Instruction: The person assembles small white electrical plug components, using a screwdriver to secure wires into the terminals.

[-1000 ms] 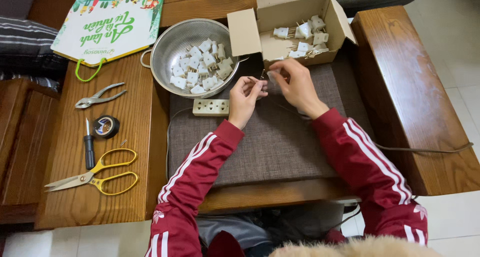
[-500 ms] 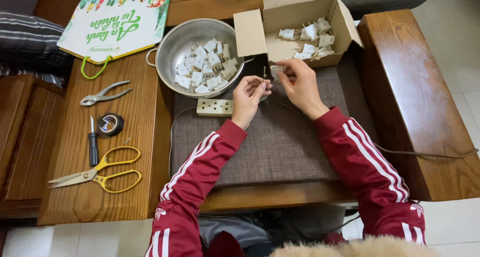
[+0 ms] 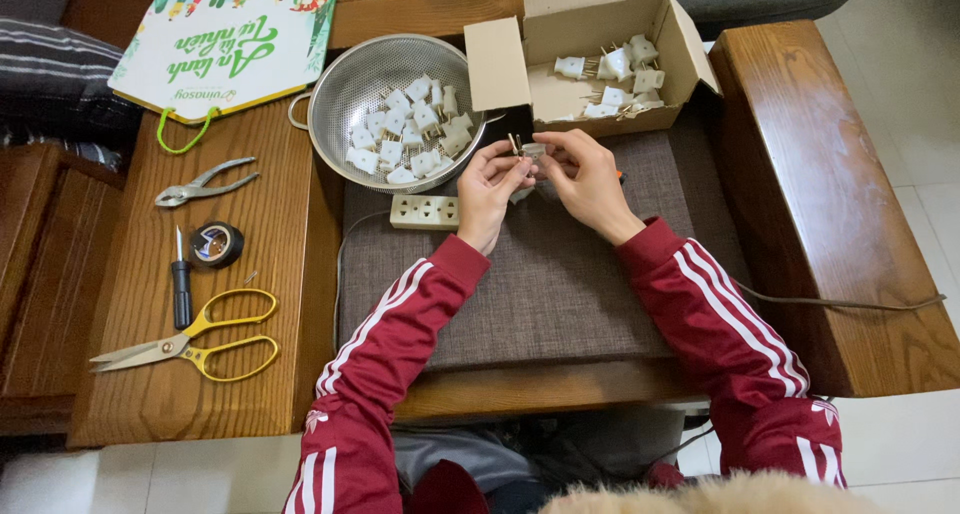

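Both hands pinch one small white plug between them: left hand below-left, right hand right, prongs pointing away toward the box, at the cushion's far edge.

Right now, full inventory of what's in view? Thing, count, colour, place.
plug part: one, white with brass prongs, pinched between both hands
colander: one, steel, holds a heap of white plug pieces, left of the box
cardboard box: one, brown, open, several white plugs inside
power strip: one, cream, on the mat by the left hand
mat: one, grey-brown fabric, under the hands
pliers: one, metal, on wood at left
tape roll: one, black, below pliers
screwdriver: one, black handle, beside tape
scissors: one, yellow handles, open
paper bag: one, green and white, top left
left hand: red sleeve, fingers closed on the part
right hand: red sleeve, fingers closed on the part
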